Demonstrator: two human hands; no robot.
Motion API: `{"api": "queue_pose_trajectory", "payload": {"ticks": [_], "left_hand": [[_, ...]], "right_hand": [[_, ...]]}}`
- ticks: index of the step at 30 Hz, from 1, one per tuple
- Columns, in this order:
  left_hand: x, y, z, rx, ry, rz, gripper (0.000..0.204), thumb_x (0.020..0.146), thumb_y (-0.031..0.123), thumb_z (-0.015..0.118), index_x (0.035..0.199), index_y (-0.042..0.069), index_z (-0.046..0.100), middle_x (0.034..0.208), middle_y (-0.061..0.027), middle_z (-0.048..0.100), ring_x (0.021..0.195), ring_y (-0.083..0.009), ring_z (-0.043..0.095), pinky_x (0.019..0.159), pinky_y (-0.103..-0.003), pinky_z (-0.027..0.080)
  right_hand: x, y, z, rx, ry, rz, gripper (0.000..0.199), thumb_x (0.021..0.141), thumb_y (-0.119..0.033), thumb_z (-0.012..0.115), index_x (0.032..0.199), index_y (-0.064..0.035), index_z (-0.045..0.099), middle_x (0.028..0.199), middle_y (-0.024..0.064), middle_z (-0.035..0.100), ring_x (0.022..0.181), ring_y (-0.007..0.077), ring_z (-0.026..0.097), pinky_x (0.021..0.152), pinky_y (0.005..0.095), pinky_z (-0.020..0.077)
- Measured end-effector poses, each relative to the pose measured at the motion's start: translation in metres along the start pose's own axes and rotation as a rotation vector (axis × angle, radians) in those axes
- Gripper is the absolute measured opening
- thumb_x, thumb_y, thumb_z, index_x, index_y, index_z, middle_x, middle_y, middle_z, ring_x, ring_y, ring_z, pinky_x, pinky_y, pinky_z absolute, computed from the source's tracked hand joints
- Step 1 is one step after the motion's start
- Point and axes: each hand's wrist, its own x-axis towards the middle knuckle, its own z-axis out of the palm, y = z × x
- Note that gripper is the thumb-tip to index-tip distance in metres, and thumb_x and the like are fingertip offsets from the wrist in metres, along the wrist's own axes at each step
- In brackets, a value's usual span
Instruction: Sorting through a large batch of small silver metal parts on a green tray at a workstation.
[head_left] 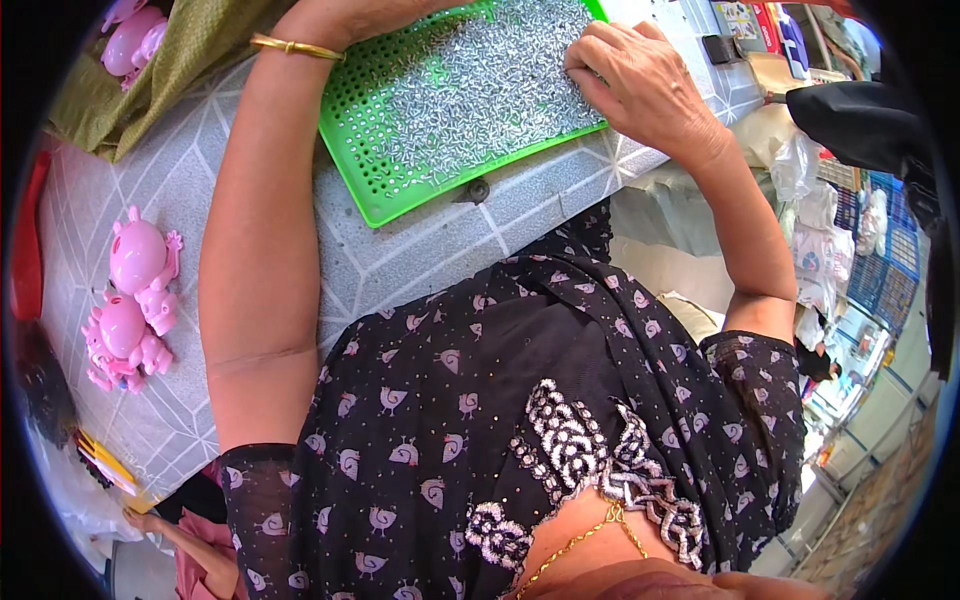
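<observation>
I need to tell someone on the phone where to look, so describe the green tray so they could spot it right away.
Start at the grey table with the pale diamond pattern. At its far side lies the green tray, a flat perforated plastic board heaped with small silvery metal pieces, with the right hand resting on the heap. It is the only bright green thing there; the pink pig toys sit apart, to the left.

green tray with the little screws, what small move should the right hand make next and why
Probably sweep the right hand leftward across the green tray: loose screws lie heaped under its fingers, while holes along the tray's near edge look unfilled.
</observation>
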Motion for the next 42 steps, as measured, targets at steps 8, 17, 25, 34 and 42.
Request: {"api": "queue_pose_trajectory", "payload": {"ticks": [8, 17, 25, 34, 42], "left_hand": [[-0.002, 0.004, -0.001, 0.038, 0.014, 0.022, 0.036, 0.091, 0.018, 0.073, 0.116, -0.008, 0.069, 0.095, -0.0098, 0.073, 0.086, -0.014, 0.063, 0.079, -0.03, 0.052], [-0.003, 0.005, -0.001, 0.033, 0.013, 0.017, 0.037, 0.091, 0.018, 0.073, 0.117, -0.009, 0.069, 0.096, -0.0106, 0.073, 0.087, -0.0145, 0.064, 0.079, -0.03, 0.053], [0.001, 0.0, 0.0, 0.021, 0.009, 0.0, 0.036, 0.091, 0.017, 0.074, 0.117, -0.008, 0.069, 0.094, -0.0093, 0.073, 0.086, -0.0137, 0.064, 0.078, -0.029, 0.053], [0.001, -0.001, 0.0, 0.001, 0.01, 0.011, 0.036, 0.092, 0.017, 0.073, 0.116, -0.008, 0.069, 0.092, -0.0083, 0.072, 0.085, -0.0131, 0.062, 0.076, -0.029, 0.052], [-0.001, -0.002, -0.001, 0.006, 0.002, 0.019, 0.036, 0.092, 0.018, 0.073, 0.116, -0.008, 0.069, 0.092, -0.0083, 0.072, 0.084, -0.0133, 0.062, 0.076, -0.03, 0.052]], "right_hand": [[-0.012, 0.006, -0.006, 0.744, -0.009, 0.368, 0.013, 0.102, -0.014, 0.058, 0.108, -0.0024, 0.061, 0.095, -0.0009, 0.061, 0.085, 0.0098, 0.054, 0.08, 0.0259, 0.0441], [-0.017, 0.015, -0.009, 1.932, -0.007, 0.528, 0.017, 0.103, -0.018, 0.056, 0.108, -0.0035, 0.063, 0.105, 0.0051, 0.068, 0.08, 0.0089, 0.056, 0.074, 0.0243, 0.0481], [-0.015, 0.014, 0.006, 2.036, -0.045, 0.575, 0.014, 0.102, -0.015, 0.059, 0.113, -0.0062, 0.061, 0.113, 0.0064, 0.062, 0.086, 0.0095, 0.057, 0.077, 0.0238, 0.0475], [-0.011, 0.012, 0.005, 2.029, 0.019, 0.568, 0.025, 0.102, -0.013, 0.061, 0.125, -0.0024, 0.062, 0.109, 0.0096, 0.07, 0.093, 0.0146, 0.07, 0.08, 0.0265, 0.0577], [-0.007, -0.016, -0.004, 1.028, 0.135, 0.469, 0.03, 0.098, -0.008, 0.067, 0.127, 0.0002, 0.061, 0.103, 0.004, 0.067, 0.094, 0.0103, 0.065, 0.078, 0.0243, 0.0516]]}}
